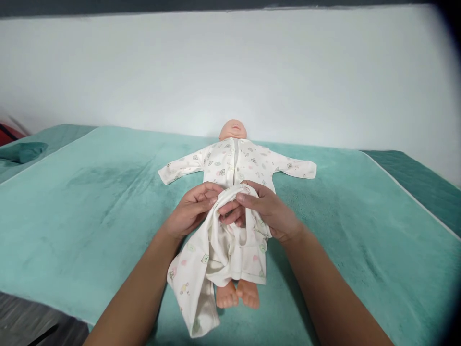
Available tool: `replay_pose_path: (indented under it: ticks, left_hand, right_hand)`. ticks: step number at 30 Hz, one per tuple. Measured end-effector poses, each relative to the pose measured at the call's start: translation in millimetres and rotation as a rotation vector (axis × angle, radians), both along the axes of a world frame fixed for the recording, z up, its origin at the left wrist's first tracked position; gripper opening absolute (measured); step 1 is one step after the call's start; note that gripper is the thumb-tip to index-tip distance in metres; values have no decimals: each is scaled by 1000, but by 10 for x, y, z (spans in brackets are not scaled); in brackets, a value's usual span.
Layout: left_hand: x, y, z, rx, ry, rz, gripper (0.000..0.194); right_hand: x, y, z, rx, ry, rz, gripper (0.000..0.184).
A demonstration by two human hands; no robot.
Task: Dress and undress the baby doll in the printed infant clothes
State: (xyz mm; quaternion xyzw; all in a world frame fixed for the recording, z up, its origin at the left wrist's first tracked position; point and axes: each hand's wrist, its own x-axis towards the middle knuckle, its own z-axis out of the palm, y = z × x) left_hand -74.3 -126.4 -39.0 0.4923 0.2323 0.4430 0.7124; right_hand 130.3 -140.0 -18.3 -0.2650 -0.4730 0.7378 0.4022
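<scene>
A baby doll (233, 130) lies on its back, wearing a white patterned baby shirt (219, 163) with its sleeves spread to both sides. Over the doll's lower body I hold up a pair of white patterned baby pants (194, 269). My left hand (196, 206) pinches the left side of the bunched waistband. My right hand (264, 206) grips the other side, thumb outside and some fingers inside the opening. One pant leg hangs down at the left, past the doll's bare feet (237, 293). The doll's legs are mostly hidden behind the cloth.
A green sheet (90, 192) covers the table, with a few creases in it. Behind the doll's head rises a white wall (230, 72). Something red (10, 135) shows at the far left edge, and dark floor (32, 317) at the lower left.
</scene>
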Motion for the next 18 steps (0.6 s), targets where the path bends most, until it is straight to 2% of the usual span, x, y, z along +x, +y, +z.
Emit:
replay_pose_path:
  ticks: [6,11,13,18]
  left_hand:
    - [-50,7,-28,66,100,-67,35]
    - [-55,43,-62,84,95,-6,36]
    - [-50,48,-72,85,62,-9,33]
    - [-48,32,-66,74,10,-36,26]
  right_hand:
    - [-3,-9,30,136,-115,-39,23]
    - [-88,-103,147,319,-529,-100,35]
    - [-110,-134,176,351,-633,-134,36]
    - [-98,-139,182,353,-611,-87,19]
